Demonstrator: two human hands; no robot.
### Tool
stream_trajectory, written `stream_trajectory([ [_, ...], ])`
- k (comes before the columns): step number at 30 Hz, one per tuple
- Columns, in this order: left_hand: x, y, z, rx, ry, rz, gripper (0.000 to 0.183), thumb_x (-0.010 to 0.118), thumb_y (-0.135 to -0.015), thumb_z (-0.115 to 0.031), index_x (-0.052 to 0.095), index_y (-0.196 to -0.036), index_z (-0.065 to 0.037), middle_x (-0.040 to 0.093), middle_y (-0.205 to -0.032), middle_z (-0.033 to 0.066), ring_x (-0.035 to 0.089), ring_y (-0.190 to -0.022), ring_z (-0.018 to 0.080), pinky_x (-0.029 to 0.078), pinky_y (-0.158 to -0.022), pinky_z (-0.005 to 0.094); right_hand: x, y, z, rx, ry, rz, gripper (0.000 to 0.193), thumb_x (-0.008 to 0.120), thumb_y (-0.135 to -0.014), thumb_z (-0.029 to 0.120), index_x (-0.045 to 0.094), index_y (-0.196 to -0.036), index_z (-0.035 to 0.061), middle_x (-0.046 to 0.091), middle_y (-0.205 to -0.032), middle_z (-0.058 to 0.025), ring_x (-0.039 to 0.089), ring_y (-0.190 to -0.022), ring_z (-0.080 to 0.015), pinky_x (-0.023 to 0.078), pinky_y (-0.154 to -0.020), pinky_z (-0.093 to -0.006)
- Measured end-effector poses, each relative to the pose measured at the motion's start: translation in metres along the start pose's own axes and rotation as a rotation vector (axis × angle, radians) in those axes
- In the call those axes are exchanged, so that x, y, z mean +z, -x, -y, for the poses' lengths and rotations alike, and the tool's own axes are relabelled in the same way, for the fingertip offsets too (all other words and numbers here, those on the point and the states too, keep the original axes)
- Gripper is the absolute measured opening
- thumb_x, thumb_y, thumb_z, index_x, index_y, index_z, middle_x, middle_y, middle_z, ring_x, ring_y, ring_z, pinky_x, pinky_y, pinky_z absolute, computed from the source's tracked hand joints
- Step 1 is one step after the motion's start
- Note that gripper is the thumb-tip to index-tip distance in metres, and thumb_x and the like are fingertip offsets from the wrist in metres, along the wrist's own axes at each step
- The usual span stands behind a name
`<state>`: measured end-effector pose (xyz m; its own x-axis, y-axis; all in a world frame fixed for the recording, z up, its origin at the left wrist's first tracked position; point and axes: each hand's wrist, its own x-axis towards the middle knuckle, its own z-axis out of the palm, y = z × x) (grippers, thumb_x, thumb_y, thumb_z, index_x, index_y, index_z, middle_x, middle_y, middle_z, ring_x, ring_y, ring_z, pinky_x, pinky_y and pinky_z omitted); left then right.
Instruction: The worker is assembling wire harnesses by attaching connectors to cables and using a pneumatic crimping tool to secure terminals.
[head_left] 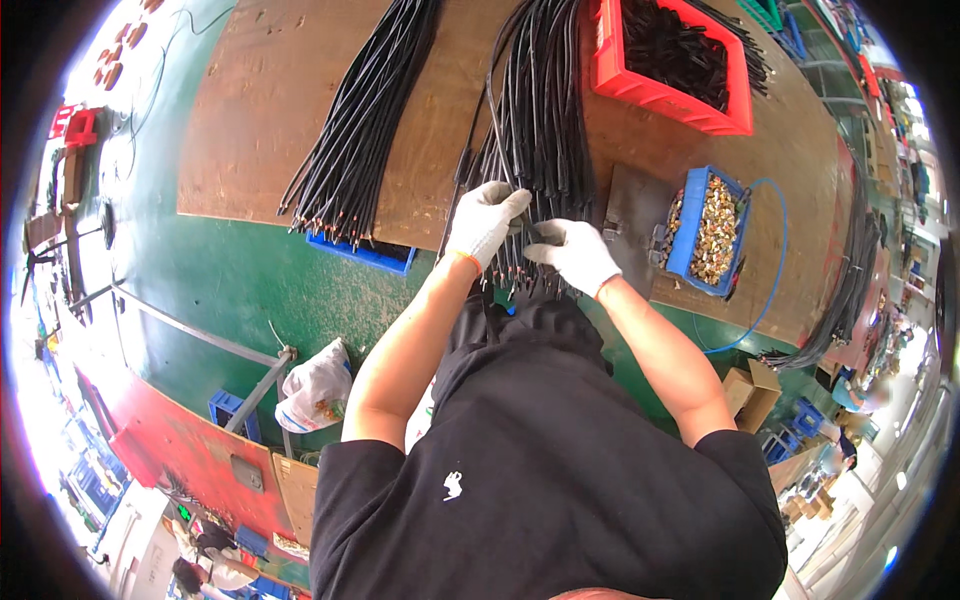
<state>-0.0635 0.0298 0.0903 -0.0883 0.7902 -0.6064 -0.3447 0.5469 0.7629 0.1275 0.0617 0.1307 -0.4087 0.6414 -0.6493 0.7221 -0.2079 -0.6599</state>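
A thick bundle of black cables (555, 120) lies on the brown worktable, its ends hanging over the near edge toward my body. Both my hands wear white gloves and meet above those ends. My left hand (487, 225) is closed on a black cable, thumb and fingers pinched together. Just to its right, my right hand (577, 253) is closed in a pinch at a dark piece between the two hands. The fingers partly cover that piece, so I cannot tell whether it is the cable's end or a separate sleeve.
Another bundle of black cables (370, 120) with copper-coloured ends lies to the left, above a blue bin (395, 258). A red crate (672, 112) of short black pieces stands far right. Nearer is a blue box (683, 235) of brass-coloured fittings, with a blue hose (784, 240) beside it.
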Motion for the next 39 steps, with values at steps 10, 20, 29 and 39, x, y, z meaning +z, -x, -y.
stream_trajectory([
  [10, -0.013, 0.015, 0.017, -0.269, 0.179, 0.085, 0.041, 0.072, -0.103, -0.036, 0.072, -0.128, -0.003, 0.076, -0.108, 0.0041, 0.07, -0.089, 0.0122, 0.061, -0.079, 0.0309, 0.043, -0.047, -0.008, -0.042, -0.307, -0.105, 0.037, 0.082, -0.092, 0.012, 0.062, -0.12, -0.0014, 0.071, -0.109, -0.0077, 0.066, -0.099, -0.0137, 0.054, -0.091, -0.0307],
  [20, -0.022, 0.052, 0.037, -0.134, 0.076, 0.087, 0.034, 0.073, -0.102, -0.018, 0.062, -0.13, -0.001, 0.073, -0.1, 0.0056, 0.071, -0.084, 0.0128, 0.061, -0.074, 0.0289, 0.037, -0.079, 0.031, -0.024, -0.19, -0.105, 0.037, 0.089, -0.085, 0.021, 0.067, -0.107, 0.0004, 0.069, -0.097, -0.0076, 0.063, -0.092, -0.0158, 0.053, -0.083, -0.0327],
  [29, -0.041, 0.041, 0.062, -0.114, -0.358, -0.086, 0.026, 0.074, -0.098, -0.013, 0.071, -0.116, 0.005, 0.074, -0.089, 0.008, 0.068, -0.075, 0.0109, 0.055, -0.067, 0.0283, -0.016, -0.177, 0.028, -0.061, -0.152, -0.412, 0.039, 0.085, -0.085, 0.037, 0.073, -0.103, 0.0038, 0.076, -0.089, -0.014, 0.075, -0.084, -0.0224, 0.058, -0.076, -0.04],
  [39, -0.077, -0.033, 0.061, 0.176, -1.01, -0.38, 0.077, 0.069, -0.093, -0.063, 0.064, -0.14, -0.004, 0.069, -0.127, 0.0295, 0.065, -0.123, 0.045, 0.05, -0.108, 0.0489, 0.035, -0.047, -0.042, -0.015, 0.267, -0.239, 0.058, 0.059, -0.099, 0.056, 0.074, -0.12, 0.0037, 0.075, -0.107, -0.0263, 0.072, -0.109, -0.0438, 0.056, -0.095, -0.0517],
])
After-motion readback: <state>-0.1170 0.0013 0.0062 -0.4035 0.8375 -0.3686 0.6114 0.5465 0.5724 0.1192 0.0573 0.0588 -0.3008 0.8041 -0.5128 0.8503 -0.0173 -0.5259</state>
